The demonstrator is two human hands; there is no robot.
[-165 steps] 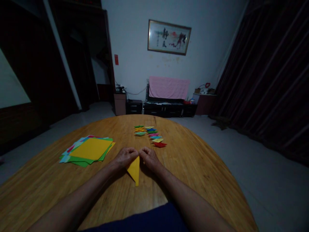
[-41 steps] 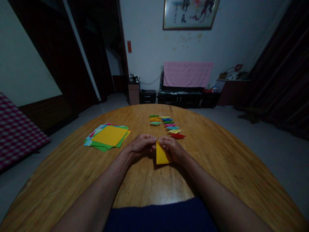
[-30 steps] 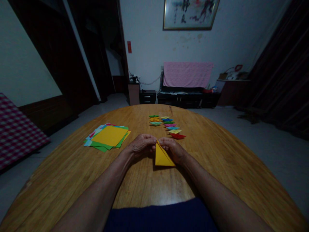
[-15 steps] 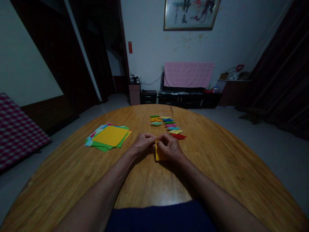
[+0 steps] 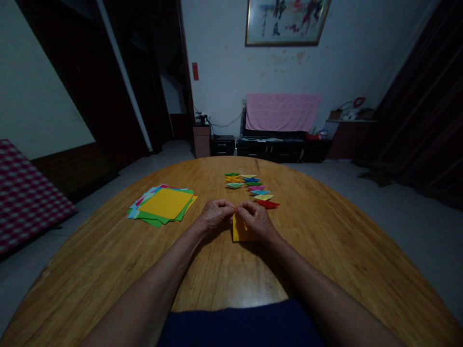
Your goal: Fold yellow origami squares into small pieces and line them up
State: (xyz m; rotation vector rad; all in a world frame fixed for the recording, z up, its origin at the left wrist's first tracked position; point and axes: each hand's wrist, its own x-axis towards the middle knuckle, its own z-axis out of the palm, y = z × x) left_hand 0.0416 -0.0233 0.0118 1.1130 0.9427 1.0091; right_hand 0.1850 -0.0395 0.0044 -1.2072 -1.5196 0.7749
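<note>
A folded piece of yellow paper [image 5: 241, 232] lies on the round wooden table [image 5: 217, 284] in front of me. My right hand [image 5: 256, 218] pinches its upper left corner and covers much of its right side. At that same corner my left hand [image 5: 216, 213] is closed, thumb and forefinger meeting the right fingertips. The exact fold between the fingers is hidden. Just beyond my right hand rests a red folded paper boat [image 5: 267, 204], the nearest of two rows of small folded paper boats [image 5: 260, 192] in several colours.
Left of my hands lies a loose stack of square coloured paper [image 5: 166, 203], yellow on top. Past the table's far edge stand a low black cabinet [image 5: 267, 150] and a pink cloth [image 5: 282, 112] draped over something. A checkered cloth [image 5: 29, 197] is at far left.
My right fingers have shifted slightly up and away from the yellow paper's face, so more of it shows. The left hand has barely moved.
</note>
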